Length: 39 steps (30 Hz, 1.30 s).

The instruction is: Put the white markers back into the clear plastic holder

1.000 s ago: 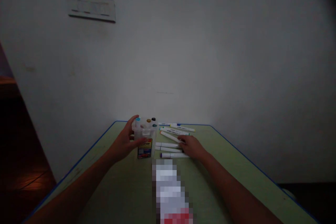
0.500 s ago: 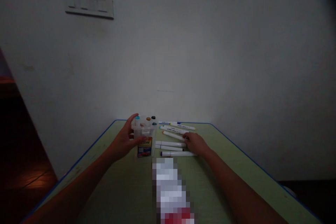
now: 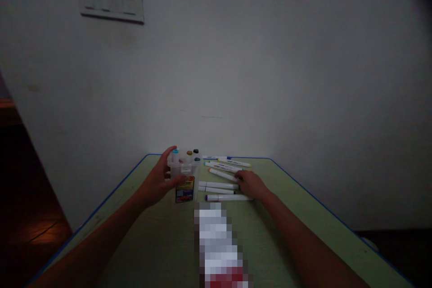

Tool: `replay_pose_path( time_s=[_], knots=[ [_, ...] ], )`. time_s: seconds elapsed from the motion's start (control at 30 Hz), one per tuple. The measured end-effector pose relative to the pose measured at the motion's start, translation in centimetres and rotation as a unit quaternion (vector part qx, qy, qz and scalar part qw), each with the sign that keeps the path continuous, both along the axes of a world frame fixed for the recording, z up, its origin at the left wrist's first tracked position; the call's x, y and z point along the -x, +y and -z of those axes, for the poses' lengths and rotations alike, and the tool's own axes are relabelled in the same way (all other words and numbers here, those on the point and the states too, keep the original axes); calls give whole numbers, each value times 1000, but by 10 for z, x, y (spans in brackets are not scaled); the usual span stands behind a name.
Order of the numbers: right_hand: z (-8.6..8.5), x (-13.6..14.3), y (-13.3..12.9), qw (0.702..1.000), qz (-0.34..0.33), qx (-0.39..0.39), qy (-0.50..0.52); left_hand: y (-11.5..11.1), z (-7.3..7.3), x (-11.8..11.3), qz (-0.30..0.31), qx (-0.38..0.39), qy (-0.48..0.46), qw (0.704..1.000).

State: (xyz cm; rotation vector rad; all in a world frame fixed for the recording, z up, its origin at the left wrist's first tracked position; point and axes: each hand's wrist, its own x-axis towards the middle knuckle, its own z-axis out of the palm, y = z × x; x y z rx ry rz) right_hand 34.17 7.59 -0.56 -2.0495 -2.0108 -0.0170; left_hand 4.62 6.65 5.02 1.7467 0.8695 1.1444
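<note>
My left hand [image 3: 155, 186] is wrapped around the left side of a clear plastic box [image 3: 185, 193], thumb across its front label and fingers behind. Inside the box stand several markers with light blue, brown and dark caps. On the table to its right, my right hand [image 3: 252, 185] has its fingers closed on the right end of a white marker with an orange tip [image 3: 221, 174]. The fingertips partly hide that end. Several more white markers lie around this hand, among them a purple-tipped marker [image 3: 226, 198] whose right end passes by the wrist.
The green table [image 3: 141, 243] with a blue edge stands against a pale wall [image 3: 216, 76]. A pixelated strip [image 3: 218, 238], white and red, covers the front middle. A switch plate [image 3: 111, 4] is on the wall at upper left.
The view has shifted slightly, so the box and markers appear a little further left. Both hands keep their places at the box and the orange-tipped marker.
</note>
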Motion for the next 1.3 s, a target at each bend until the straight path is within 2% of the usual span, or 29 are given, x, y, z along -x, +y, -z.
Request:
replay_pose_path(
  time_s=[1.3],
  knots=[
    [-6,3,-4,1000,2,13,2,3,3,0,0,-17,-7,1000]
  ],
)
